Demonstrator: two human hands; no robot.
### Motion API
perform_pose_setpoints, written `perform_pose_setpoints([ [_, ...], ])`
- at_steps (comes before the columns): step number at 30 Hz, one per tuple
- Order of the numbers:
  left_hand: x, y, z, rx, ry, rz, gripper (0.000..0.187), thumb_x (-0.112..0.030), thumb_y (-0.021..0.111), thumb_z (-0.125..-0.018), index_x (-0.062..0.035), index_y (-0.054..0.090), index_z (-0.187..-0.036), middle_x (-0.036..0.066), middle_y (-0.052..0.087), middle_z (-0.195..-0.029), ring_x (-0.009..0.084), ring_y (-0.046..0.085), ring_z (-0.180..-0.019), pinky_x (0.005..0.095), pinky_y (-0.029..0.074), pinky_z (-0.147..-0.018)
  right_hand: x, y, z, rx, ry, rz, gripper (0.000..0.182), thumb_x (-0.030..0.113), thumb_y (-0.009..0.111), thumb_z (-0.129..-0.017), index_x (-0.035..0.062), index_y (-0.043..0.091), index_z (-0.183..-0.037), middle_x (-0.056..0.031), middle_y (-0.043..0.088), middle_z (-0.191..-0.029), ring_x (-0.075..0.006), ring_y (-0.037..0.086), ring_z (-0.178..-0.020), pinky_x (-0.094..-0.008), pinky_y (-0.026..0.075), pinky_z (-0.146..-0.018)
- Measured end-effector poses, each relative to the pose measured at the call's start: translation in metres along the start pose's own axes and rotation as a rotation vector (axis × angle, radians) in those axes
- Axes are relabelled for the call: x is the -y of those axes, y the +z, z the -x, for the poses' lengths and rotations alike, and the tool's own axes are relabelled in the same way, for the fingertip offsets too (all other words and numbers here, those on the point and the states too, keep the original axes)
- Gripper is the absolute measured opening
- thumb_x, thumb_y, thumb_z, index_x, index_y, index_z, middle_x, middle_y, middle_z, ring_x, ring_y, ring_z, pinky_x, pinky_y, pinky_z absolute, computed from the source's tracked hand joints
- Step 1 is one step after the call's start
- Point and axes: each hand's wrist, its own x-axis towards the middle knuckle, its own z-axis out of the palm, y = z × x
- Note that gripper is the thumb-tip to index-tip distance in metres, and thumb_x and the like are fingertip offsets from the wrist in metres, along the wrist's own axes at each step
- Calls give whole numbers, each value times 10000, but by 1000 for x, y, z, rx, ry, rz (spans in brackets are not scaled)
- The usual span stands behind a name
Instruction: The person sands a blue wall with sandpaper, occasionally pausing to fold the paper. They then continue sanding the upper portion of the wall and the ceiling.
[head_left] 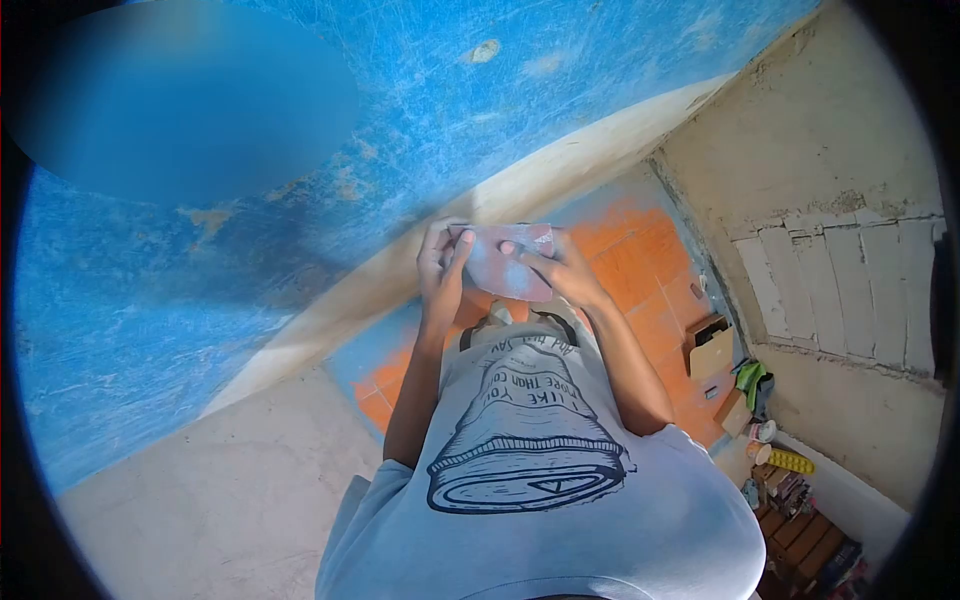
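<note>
A reddish-brown sheet (500,268), worn and dusted with blue, is stretched between my two hands in front of my shirt; it looks like sandpaper. My left hand (447,255) grips its left edge, with the thumb on the near face and the fingers behind. At the right edge my right hand (560,268) pinches it, thumb pressed on the face. A scuffed blue wall (400,130) with scratches and pale patches rises just beyond the hands.
Orange floor tiles (640,260) with a blue-grey border lie below. On the right are an open cardboard box (710,352), a green and dark item (752,382), a yellow object (790,460) and stacked brown pieces (805,540) along a plastered wall (840,110).
</note>
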Motion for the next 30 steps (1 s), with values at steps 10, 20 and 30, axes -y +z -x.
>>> perform_pose_setpoints([
  [10, 25, 1, 4, -75, -11, 79, 157, -146, 666, -965, -49, 544, -947, 26, 558, -919, 103, 503, -859, 283, 403, -804, -34, 0, 17, -216, -107, -328, 540, -14, 704, -888, -24, 519, -1394, -97, 640, -1277, -152, 583, -1179, -311, 479, -1004],
  [20, -14, 8, 2, 311, -216, -20, 317, -138, 643, -986, 8, 579, -1259, 118, 666, -1148, 135, 598, -1081, 294, 488, -896, -8, -16, 27, -74, -67, 34, 725, 13, 758, -832, 9, 433, -1481, -102, 674, -1105, -156, 630, -980, -275, 475, -929],
  [30, 0, 37, 4, -137, -60, 240, 352, -148, 601, -1017, -46, 475, -1330, 119, 566, -1305, 163, 518, -1206, 329, 406, -1034, -59, 12, 17, -145, -132, -388, 694, 37, 775, -837, -8, 434, -1440, -101, 581, -1318, -205, 548, -1256, -347, 437, -1076],
])
